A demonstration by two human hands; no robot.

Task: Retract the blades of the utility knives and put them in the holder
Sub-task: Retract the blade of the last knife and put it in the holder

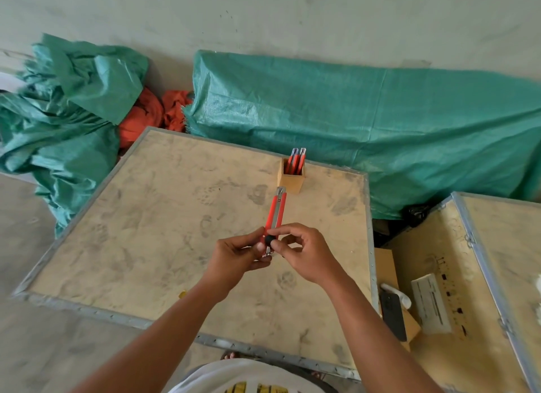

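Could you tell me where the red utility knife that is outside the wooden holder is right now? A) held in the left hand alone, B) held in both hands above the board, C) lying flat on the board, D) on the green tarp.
B: the red utility knife is gripped at its near end by the left hand and the right hand, raised over the board, short of the wooden holder.

Bench (152, 217): square wooden holder (290, 182) stands near far edge.
Holder: red utility knives (296, 160) upright inside.
Above bench, before holder: both hands (237, 253) grip another red utility knife (276, 211).
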